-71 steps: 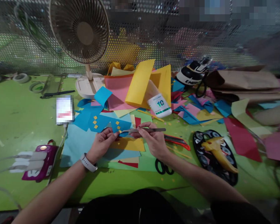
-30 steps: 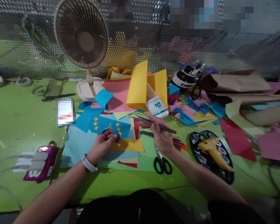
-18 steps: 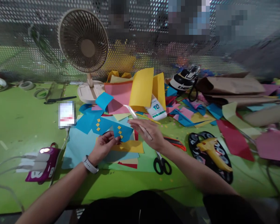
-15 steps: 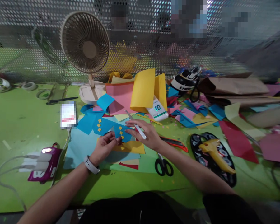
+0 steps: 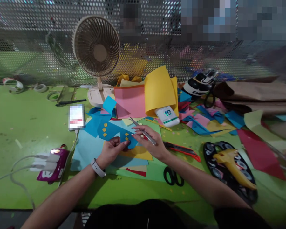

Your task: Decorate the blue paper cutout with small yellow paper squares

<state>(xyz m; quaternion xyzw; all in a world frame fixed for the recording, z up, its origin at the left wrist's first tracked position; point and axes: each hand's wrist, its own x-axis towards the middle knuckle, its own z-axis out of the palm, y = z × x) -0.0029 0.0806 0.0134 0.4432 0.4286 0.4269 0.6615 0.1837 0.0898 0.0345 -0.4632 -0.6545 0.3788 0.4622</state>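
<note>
My left hand (image 5: 112, 152) pinches the near edge of a blue paper piece (image 5: 124, 136) dotted with small yellow squares. It wears a white watch at the wrist. My right hand (image 5: 150, 143) rests beside it on the same blue piece, fingers stretched forward, with metal tweezers (image 5: 143, 131) lying across the fingers and pointing up and left. A yellow sheet (image 5: 139, 153) lies under both hands, on a stack of light blue and green paper.
A desk fan (image 5: 97, 51) stands behind. A glue bottle (image 5: 167, 115) lies under curled yellow paper. Black scissors (image 5: 173, 176), a red cutter (image 5: 183, 149), a glue gun (image 5: 233, 163) on a black tray, a phone (image 5: 76, 117) and a purple power strip (image 5: 54, 163) surround me.
My right hand lifted the tweezers away to the right, then brought them back down onto the blue piece. The left hand kept its hold. The view shifted slightly left.
</note>
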